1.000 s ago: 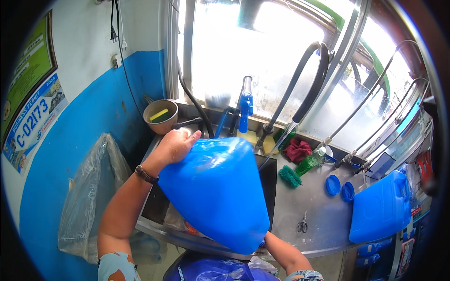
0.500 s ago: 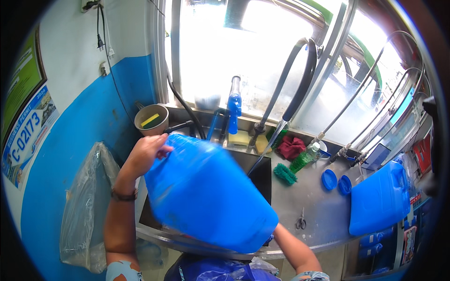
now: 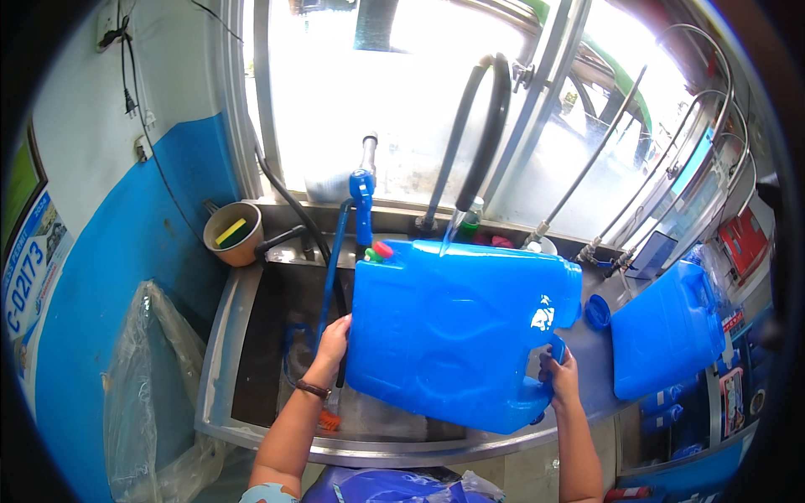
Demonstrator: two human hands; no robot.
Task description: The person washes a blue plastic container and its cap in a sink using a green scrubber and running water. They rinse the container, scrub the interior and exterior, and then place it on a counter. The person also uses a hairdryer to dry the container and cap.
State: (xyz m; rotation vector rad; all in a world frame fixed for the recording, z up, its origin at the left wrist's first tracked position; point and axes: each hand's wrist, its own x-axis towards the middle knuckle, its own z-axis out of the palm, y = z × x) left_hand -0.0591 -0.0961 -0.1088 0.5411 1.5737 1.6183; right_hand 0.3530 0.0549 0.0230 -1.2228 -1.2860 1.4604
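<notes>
Between my two hands a large blue plastic water jug (image 3: pixel 453 335) lies on its side above the sink, its neck and handle toward the right. My left hand (image 3: pixel 334 344) grips its base end, with some fingers hidden. Around the jug's handle, my right hand (image 3: pixel 562 375) is closed. A small red and green fitting (image 3: pixel 381 251) shows at the jug's upper left corner; whether it is attached I cannot tell. The metal sink (image 3: pixel 220 369) beneath holds a blue hose (image 3: pixel 295 356) and an orange-bristled brush (image 3: pixel 329 420). A curved black tap hose (image 3: pixel 489 126) ends just behind the jug's upper edge.
Another blue jug (image 3: pixel 667 331) stands on the counter to the right, beside a blue cap (image 3: pixel 597 311). A beige pot (image 3: pixel 233 235) with a sponge (image 3: pixel 231 234) sits at the back left. A blue-handled tap (image 3: pixel 362 201) and metal hoses (image 3: pixel 591 151) rise along the window.
The jug has turned from tilted and blurred to lying sideways, its handle side now showing. My left hand has moved down to its base; my right hand now shows on the handle.
</notes>
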